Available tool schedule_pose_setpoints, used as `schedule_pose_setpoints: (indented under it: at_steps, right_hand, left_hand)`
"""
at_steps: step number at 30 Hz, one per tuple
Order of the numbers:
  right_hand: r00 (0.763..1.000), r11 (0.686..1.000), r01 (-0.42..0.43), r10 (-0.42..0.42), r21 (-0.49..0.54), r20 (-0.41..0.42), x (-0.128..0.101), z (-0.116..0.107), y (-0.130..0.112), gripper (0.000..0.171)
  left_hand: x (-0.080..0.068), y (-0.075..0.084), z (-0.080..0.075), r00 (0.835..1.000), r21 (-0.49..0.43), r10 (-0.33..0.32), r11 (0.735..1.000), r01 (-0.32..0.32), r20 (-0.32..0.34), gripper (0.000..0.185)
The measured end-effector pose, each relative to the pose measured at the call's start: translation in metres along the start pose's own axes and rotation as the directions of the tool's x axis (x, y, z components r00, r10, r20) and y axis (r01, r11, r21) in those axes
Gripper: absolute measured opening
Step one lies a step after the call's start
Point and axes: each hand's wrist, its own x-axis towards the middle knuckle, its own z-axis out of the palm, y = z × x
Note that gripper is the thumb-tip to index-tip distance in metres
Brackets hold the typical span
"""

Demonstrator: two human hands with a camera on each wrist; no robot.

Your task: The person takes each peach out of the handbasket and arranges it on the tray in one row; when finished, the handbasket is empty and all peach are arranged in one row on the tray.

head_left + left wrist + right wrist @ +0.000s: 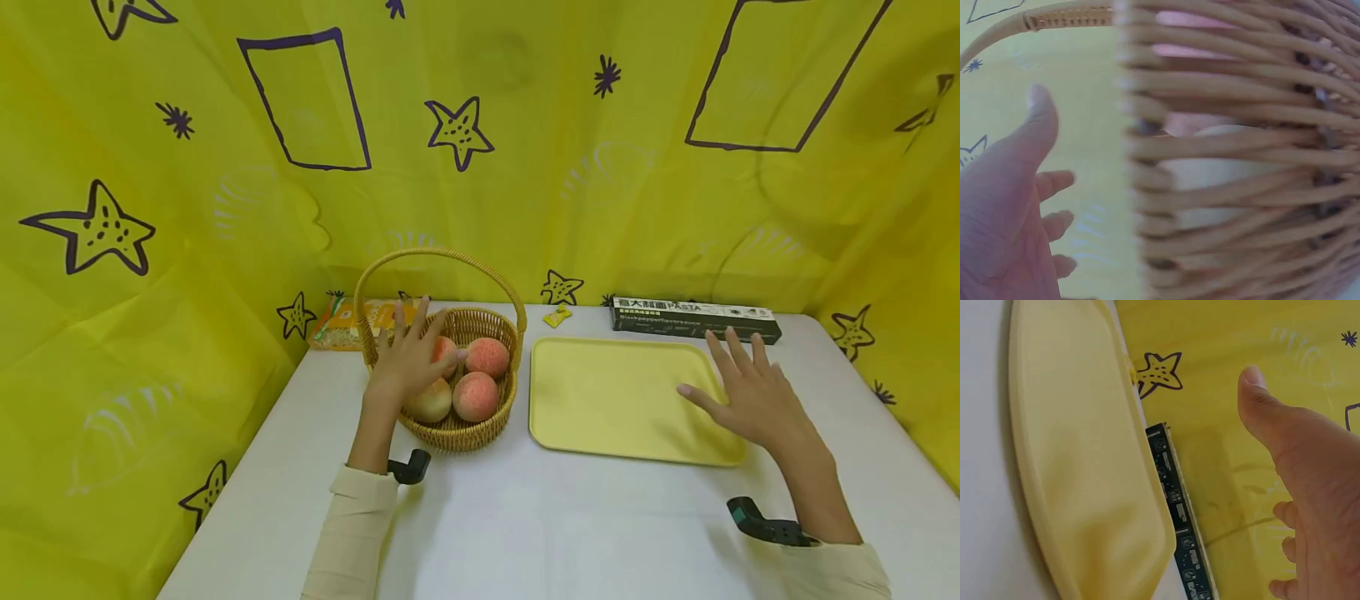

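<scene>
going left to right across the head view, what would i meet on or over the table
packet → basket → tray → pasta box → right hand

The basket [459,439] is rough wicker — the tray [622,400] (plastic, it seems) looks smooth

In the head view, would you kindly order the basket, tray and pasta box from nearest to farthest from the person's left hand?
1. Basket: overlapped by the left hand.
2. Tray: to the hand's right.
3. Pasta box: farther right, at the back.
</scene>
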Motion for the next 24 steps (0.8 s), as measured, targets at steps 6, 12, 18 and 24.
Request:
schedule_pose_setpoints:
  at_steps: [6, 12, 18, 24]
  right_hand:
    - [0.996, 0.983, -0.058, 0.046, 0.174, 0.071, -0.011, 0.005, 0.007, 0.098]
    - [0.996, 0.95, -0.076, 0.059, 0.304, 0.064, -0.026, 0.021, 0.025, 0.097]
    - [0.99, 0.93, -0.121, 0.087, 0.346, 0.114, -0.042, 0.034, 0.033, 0.101]
    - [0.987, 0.94, -0.125, 0.087, 0.318, 0.132, -0.052, 0.046, 0.034, 0.109]
  left_hand:
    - [0.007, 0.002, -0.013, 0.993, -0.218, 0.11, 0.971, -0.099, 0.038, 0.068]
    - [0.025, 0.005, -0.019, 0.972, -0.39, 0.215, 0.906, -0.163, 0.093, 0.061]
    - [0.039, 0.01, -0.013, 0.964, -0.434, 0.235, 0.886, -0.161, 0.122, 0.061]
    - [0.046, 0.013, -0.009, 0.967, -0.436, 0.21, 0.891, -0.128, 0.143, 0.06]
